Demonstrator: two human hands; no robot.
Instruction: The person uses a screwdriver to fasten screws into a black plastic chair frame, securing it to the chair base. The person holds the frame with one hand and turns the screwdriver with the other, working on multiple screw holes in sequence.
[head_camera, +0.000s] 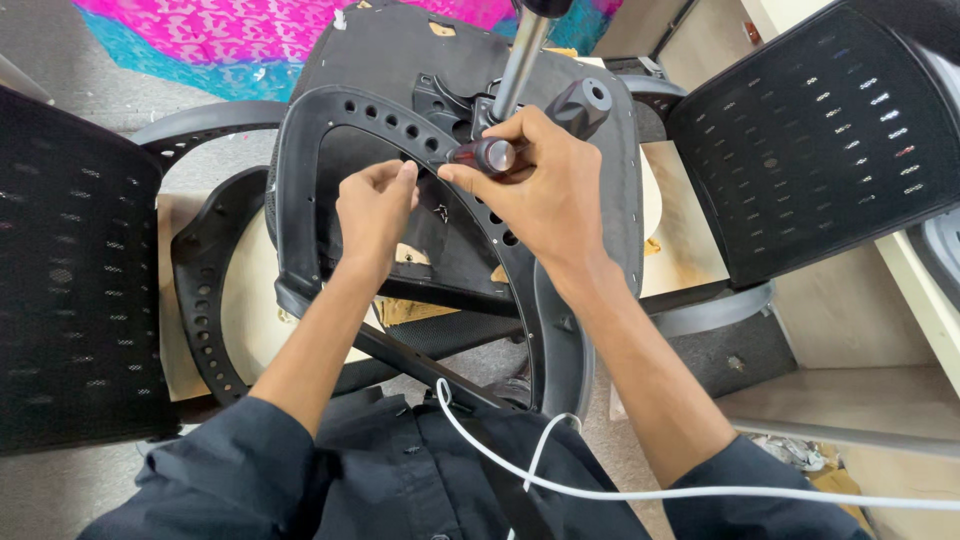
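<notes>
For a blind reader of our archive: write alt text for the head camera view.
Seen from above, a person's right hand grips a screwdriver with a dark red handle against the underside of an upturned black office chair seat, while the left hand pinches at a perforated black armrest loop. Mesh chair backs stand at both sides, and a white cable crosses the lap.

black armrest (300, 170) with a row of round holes, black mesh backs (810, 140), dark red screwdriver handle (483, 155), white cable (700, 492), pink and teal patterned cloth (230, 40).
</notes>
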